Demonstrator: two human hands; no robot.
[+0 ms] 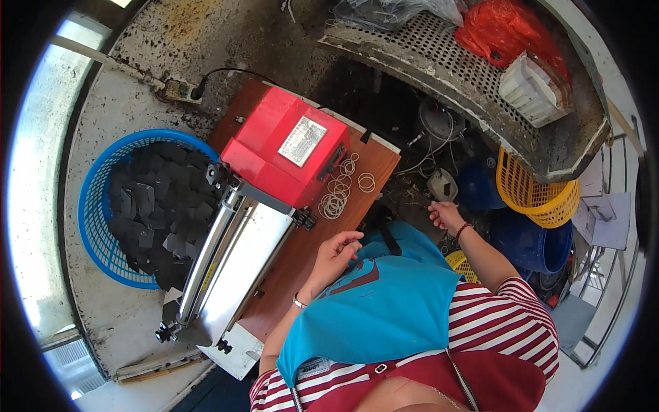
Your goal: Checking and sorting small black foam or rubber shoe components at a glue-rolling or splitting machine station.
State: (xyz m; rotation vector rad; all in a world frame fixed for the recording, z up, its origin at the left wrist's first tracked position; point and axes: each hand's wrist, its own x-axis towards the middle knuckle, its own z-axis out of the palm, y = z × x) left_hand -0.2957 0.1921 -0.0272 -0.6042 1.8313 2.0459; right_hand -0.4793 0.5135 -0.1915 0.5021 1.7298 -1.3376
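My left hand [336, 255], with a band on its wrist, hovers over the blue apron [371, 316] near the edge of a brown board [274, 288]. Its fingers are loosely bent and apart, with nothing visible in them. Out to the right, my right hand [446, 216] is held in the air with its fingers curled in; whatever they may hold is too small to make out. On the board stands a machine with a red housing [274, 137] and long metal rollers [213, 254]. Beside it lie several thin cream-coloured rings [334, 199].
A blue plastic basket [103, 240] full of dark flat pieces [151, 206] stands left of the machine. At upper right, a perforated metal tray [419, 48] carries a red bag [508, 31] and a white container [532, 89]. A yellow basket [539, 192] sits over blue tubs [525, 240].
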